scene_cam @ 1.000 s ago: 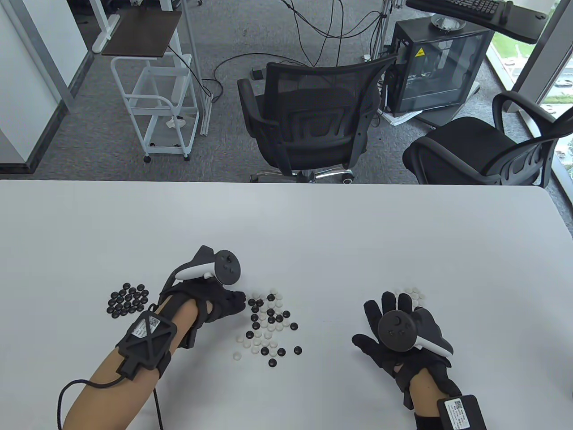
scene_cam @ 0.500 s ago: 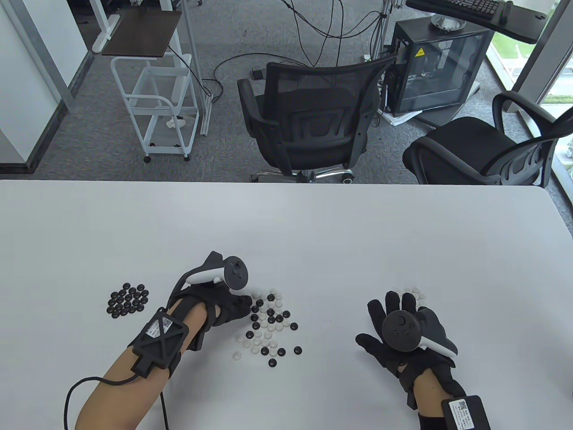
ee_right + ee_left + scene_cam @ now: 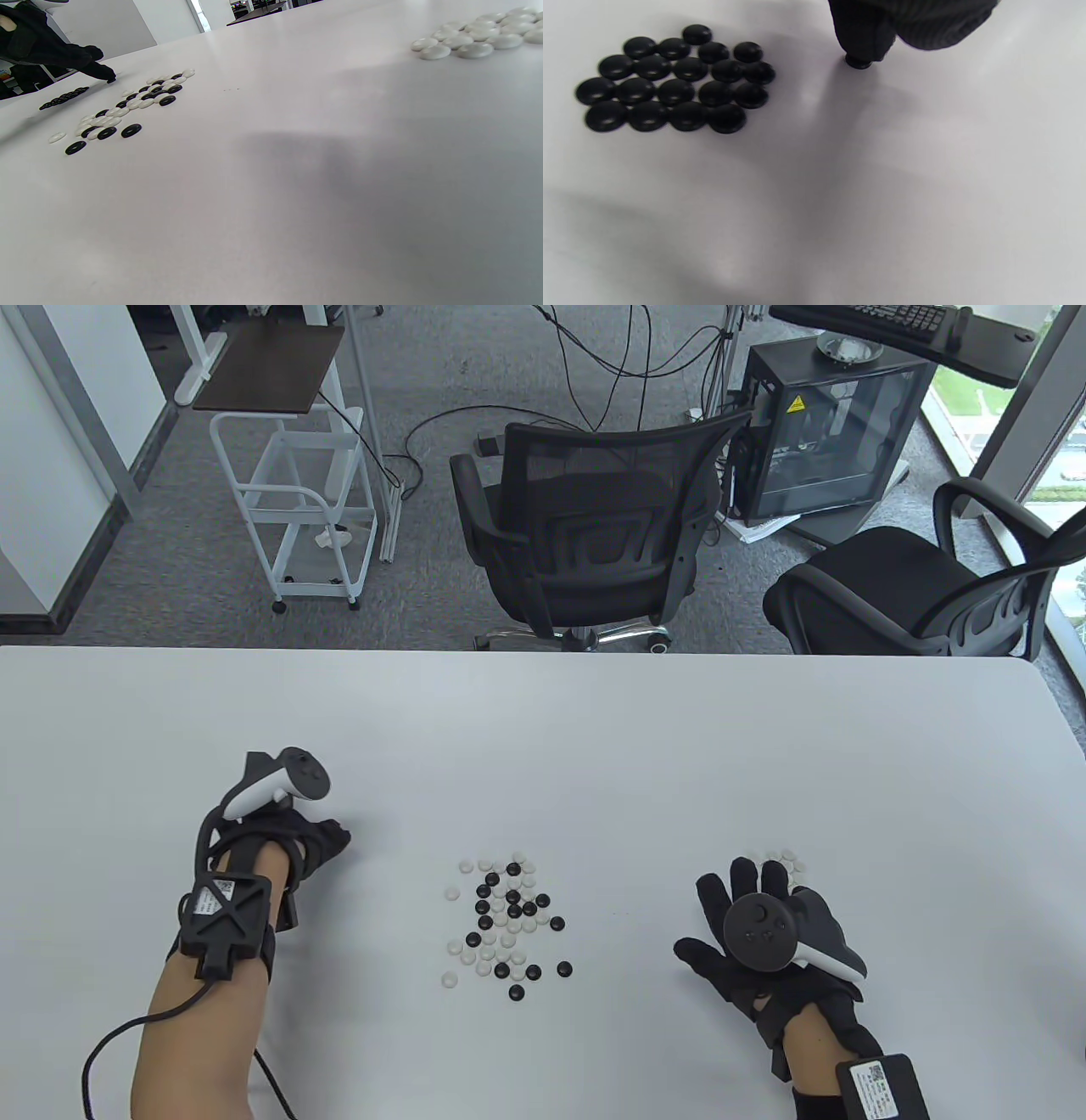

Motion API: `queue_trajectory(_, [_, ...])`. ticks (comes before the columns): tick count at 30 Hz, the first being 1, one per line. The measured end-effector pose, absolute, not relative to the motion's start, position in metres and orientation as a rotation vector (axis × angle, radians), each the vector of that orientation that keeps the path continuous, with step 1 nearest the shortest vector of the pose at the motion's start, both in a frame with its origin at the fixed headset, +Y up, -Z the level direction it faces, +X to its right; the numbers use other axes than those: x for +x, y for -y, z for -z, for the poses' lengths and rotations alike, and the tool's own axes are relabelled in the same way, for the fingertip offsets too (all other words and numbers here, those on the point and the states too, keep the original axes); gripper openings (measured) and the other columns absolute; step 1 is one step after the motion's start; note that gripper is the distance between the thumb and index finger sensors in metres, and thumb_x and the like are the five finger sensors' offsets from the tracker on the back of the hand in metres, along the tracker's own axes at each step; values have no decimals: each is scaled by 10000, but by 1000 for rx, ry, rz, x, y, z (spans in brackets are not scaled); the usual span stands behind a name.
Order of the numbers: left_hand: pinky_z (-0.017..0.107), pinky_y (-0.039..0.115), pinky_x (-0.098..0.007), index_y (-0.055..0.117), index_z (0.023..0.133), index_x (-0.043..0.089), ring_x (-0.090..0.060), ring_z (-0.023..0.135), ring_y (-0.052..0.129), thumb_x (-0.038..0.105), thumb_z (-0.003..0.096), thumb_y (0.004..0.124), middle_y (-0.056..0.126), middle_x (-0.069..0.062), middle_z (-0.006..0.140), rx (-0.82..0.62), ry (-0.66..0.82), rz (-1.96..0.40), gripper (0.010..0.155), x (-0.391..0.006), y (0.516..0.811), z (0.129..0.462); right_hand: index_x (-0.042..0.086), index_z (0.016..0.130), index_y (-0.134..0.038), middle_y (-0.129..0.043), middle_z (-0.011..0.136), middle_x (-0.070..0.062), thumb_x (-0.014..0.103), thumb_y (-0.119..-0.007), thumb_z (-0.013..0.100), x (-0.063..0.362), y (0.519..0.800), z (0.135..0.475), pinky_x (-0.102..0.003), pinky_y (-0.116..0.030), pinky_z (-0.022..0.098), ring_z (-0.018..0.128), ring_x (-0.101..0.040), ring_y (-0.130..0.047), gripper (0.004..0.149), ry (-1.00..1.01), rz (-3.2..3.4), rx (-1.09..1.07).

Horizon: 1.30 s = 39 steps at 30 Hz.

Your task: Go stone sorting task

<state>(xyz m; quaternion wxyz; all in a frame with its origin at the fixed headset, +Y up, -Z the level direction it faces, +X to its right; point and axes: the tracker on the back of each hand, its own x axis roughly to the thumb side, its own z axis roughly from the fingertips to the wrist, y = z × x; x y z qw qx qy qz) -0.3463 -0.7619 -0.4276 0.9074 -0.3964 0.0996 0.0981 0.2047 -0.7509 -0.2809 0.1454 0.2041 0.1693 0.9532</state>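
Since the earlier frames, the left hand has travelled from the left edge of the mixed pile toward the bench's left side, and it now covers the black pile in the table view. The right hand has not shifted.

Left hand: the wrist view shows one gloved fingertip bearing down on a single black stone, which lies flat on the bench, near the black pile but apart from it. The stone is under the fingertip; no pinch is visible. The other fingers are out of view.

Right hand: lies on the bench toward the right side with the fingers spread and relaxed, grasping nothing.

Black pile: a tight cluster of black stones, touching one another, toward the near left of the bench.

Mixed pile: black and white stones together, near the middle of the bench's near half, between the two hands, with a few stragglers at its near edge.

White pile: a cluster of white stones just beyond the right hand's fingertips, partly hidden by it in the table view.
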Motion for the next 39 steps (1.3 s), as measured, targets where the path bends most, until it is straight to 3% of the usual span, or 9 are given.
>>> queue_trajectory(8, [563,-49,-816,488,1168,350,-517,915,-264,524,551,502,-215,-182,1099,-798,-336,-242,641,-393,764,416,-137,1144,-224,-8,1029,-534,471,-537,612,205,753,282,-866,-39,472,807,-732,75,866,-508,-2746,579])
queue_trajectory(23, [561,-51,-817,463,1179,338,-518,916,-263,527,549,502,-220,-187,1097,-782,-319,-252,659,-400,752,409,-135,1143,-224,-8,1029,-533,471,-535,614,201,753,282,-865,-39,473,807,-733,74,863,-511,-2746,586])
queue_trajectory(27, [560,-47,-817,499,1178,325,-523,919,-255,526,554,508,-183,-197,1116,-757,-185,-233,656,-374,735,410,-137,1143,-225,-8,1029,-533,472,-536,612,201,754,283,-866,-39,472,807,-732,75,866,-516,-2748,586])
queue_trajectory(31, [565,-22,-820,573,1163,319,-533,937,-216,522,559,521,-135,-207,1142,-759,19,-115,640,-320,718,403,-136,1142,-216,-5,1028,-533,472,-535,613,200,754,282,-864,-36,472,804,-733,79,867,-510,-2752,586])
queue_trajectory(39, [568,1,-823,570,1160,322,-540,940,-192,518,558,528,-121,-217,1139,-748,334,11,634,-227,712,377,-121,1136,-172,18,1025,-526,483,-525,605,193,744,278,-859,-15,462,800,-724,99,878,-319,-2811,646])
